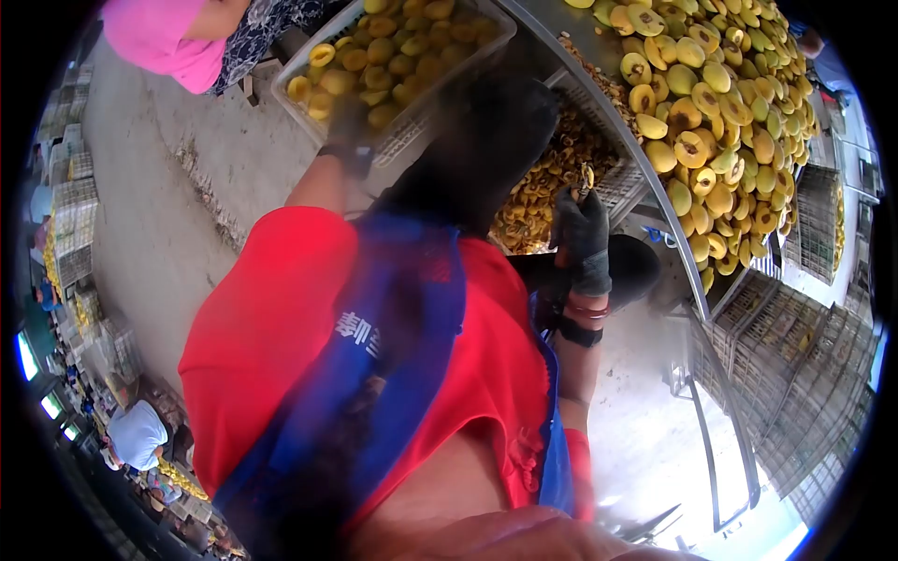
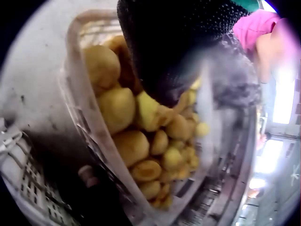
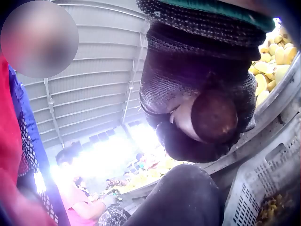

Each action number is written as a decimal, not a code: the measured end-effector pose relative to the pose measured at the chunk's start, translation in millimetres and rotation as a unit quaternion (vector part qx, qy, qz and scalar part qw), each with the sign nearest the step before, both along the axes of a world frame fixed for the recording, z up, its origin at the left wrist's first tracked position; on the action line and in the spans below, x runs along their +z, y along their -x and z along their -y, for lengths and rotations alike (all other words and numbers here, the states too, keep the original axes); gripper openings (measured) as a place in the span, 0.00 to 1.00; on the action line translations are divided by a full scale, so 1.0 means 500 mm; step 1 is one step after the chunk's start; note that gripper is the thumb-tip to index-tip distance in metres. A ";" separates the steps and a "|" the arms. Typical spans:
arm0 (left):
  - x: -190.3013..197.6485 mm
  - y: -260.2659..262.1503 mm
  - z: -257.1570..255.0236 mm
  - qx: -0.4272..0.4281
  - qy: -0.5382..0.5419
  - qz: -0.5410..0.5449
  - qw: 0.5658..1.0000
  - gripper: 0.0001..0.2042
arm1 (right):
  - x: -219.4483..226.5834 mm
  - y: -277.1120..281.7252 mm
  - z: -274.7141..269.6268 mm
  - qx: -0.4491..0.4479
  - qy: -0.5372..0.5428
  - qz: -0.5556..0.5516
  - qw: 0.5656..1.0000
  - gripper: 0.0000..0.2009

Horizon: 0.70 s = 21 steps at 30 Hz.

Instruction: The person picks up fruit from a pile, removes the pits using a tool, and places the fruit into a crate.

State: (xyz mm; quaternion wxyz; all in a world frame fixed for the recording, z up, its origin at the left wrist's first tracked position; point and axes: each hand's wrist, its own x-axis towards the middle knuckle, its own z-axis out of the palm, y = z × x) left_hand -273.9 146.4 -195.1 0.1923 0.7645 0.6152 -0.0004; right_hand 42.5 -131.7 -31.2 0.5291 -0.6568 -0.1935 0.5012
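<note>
My gloved left hand reaches into a white crate of whole yellow fruit. In the left wrist view the black glove lies on the fruit pile inside the crate, and its fingertips are hidden. My gloved right hand is raised beside the metal table and grips a small tool. The tool's round brown handle end shows in the curled glove. Halved yellow fruit covers the table.
A crate of brownish fruit scraps sits under the table edge, near my right hand. A person in pink stands behind the fruit crate. Stacked empty crates stand at the right, with more crates and a person in white at the left.
</note>
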 end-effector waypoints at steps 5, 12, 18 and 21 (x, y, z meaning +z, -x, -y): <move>-0.189 0.058 -0.045 0.035 -0.010 0.032 0.999 0.39 | -0.027 -0.005 0.006 -0.009 0.001 0.040 0.999 0.06; 0.140 -0.290 -0.103 -0.122 -0.369 0.266 0.882 0.17 | -0.054 -0.014 0.007 -0.087 -0.044 0.422 0.901 0.10; 0.266 -0.649 -0.038 -0.298 -0.164 0.323 0.883 0.23 | -0.154 -0.060 0.024 -0.030 0.162 0.381 0.910 0.16; 0.194 -0.807 -0.048 -0.305 -0.112 0.228 0.918 0.29 | -0.194 -0.066 0.042 -0.091 0.109 0.268 0.953 0.15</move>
